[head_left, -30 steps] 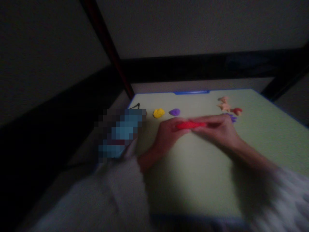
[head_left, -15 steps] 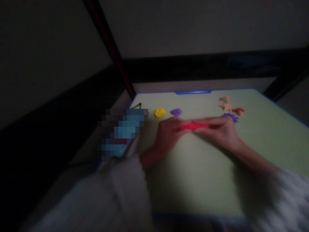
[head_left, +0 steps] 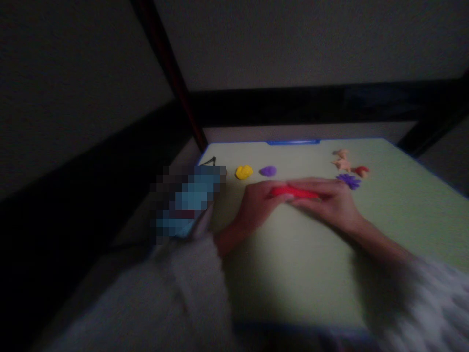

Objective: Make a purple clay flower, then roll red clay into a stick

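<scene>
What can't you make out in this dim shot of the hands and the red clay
Head view only:
- Red clay piece: its shape is hidden between the left hand and right hand.
- Object left of the green mat: pixelated.
- Small peach figure and purple flower shape: too small, dim and blurred for detail.
- Sleeves: cut off at the bottom edge.

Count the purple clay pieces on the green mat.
2. A purple lump lies beside the yellow lump, beyond the left hand. A purple flower lies just past the right hand. The hands may hide more.
</scene>
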